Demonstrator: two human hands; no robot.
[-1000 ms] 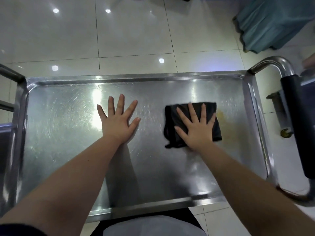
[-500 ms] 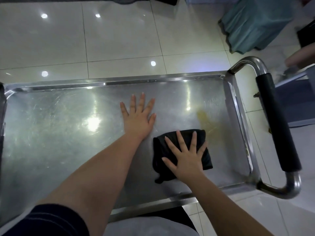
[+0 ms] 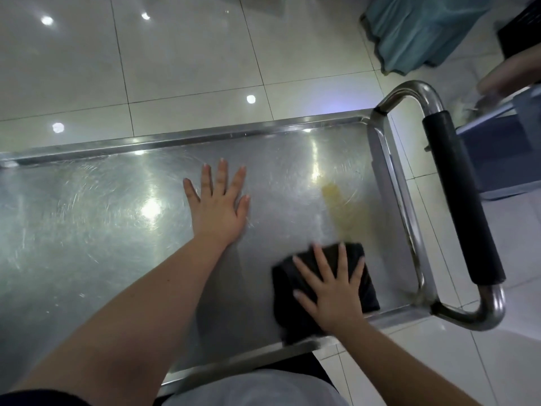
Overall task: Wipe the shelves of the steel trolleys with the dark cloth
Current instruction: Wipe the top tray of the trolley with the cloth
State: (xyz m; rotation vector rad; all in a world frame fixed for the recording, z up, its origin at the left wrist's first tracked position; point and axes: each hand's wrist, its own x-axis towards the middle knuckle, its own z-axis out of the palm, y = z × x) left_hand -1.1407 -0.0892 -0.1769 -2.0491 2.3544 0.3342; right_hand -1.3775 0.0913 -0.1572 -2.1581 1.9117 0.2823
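Head view showed the right hand (image 3: 333, 297) laid flat on the dark cloth (image 3: 285, 291), fingers straight and spread, palm pressing the folded cloth down rather than gripping it; the cloth lay on the trolley shelf (image 3: 87, 230) close to its near right corner, almost against the near edge, its outline blurred; the left hand (image 3: 218, 210) rested palm-down on bare steel about midway between the near and far edges, left of the cloth and apart from it, fingers straight and fanned, holding nothing; both forearms reached in over the near edge, the left one crossing the shelf at a slant, with a dark sleeve (image 3: 38, 398) at its upper end; a yellowish stain (image 3: 336, 206) ran along the steel just beyond the cloth, toward the far right corner; the shelf was scratched and bright with reflected lights, a raised rim (image 3: 234, 361) around it; past the right edge stood the steel handle (image 3: 409, 89) with its black grip (image 3: 459, 197); pale glossy floor tiles (image 3: 190, 54) lay beyond the far edge, and teal fabric (image 3: 418, 30) sat on the floor past the far right corner.
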